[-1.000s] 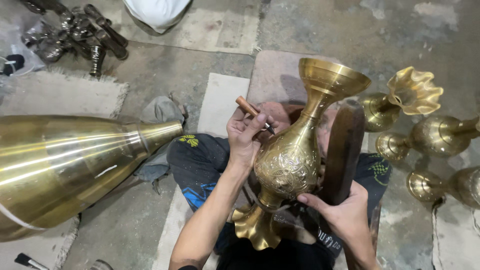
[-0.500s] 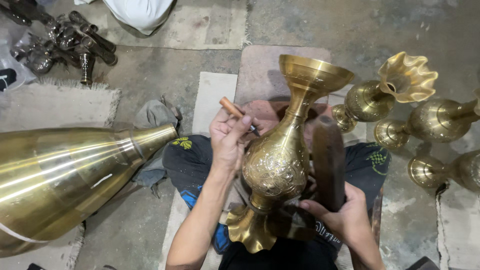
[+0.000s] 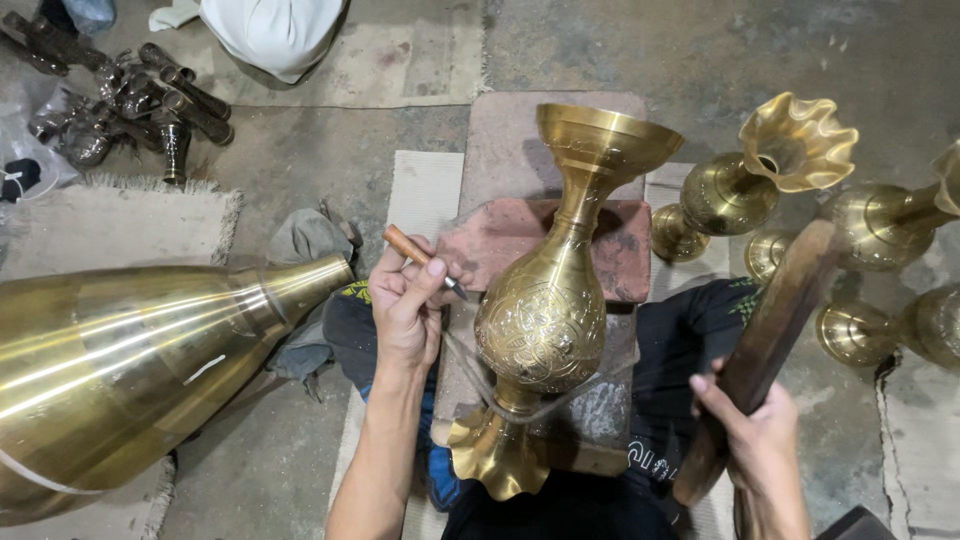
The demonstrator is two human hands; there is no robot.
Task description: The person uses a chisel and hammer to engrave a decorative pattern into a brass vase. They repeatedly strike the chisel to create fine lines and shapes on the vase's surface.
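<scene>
A: We begin at the left hand [image 3: 405, 310], whose fingers are clamped round a small chisel with a wooden handle and metal tip [image 3: 425, 262]. The tip touches the upper left of the engraved brass vase with a flared mouth and scalloped foot [image 3: 545, 320].

B: We see the right hand [image 3: 755, 440] at five o'clock from the vase, well apart from the left, gripping the lower end of a long dark wooden club [image 3: 770, 340]. The club slants up toward one o'clock, clear of the vase.

A: The vase stands slightly tilted at the centre, its foot toward six o'clock. Its body rests over a reddish stone block [image 3: 500, 245] on our lap, in dark trousers [image 3: 690, 340].

B: Moving outward, at nine o'clock lies a large smooth brass cone [image 3: 130, 370], its narrow end pointing toward the left hand. A grey rag [image 3: 300, 245] sits just beyond that end.

A: At two o'clock we count a cluster of brass vases with ruffled mouths [image 3: 770, 165], lying on the concrete floor [image 3: 700, 50].

B: At eleven o'clock, dark metal tools [image 3: 150, 105] lie in a heap, with a white cloth bundle [image 3: 270, 30] near twelve.
</scene>
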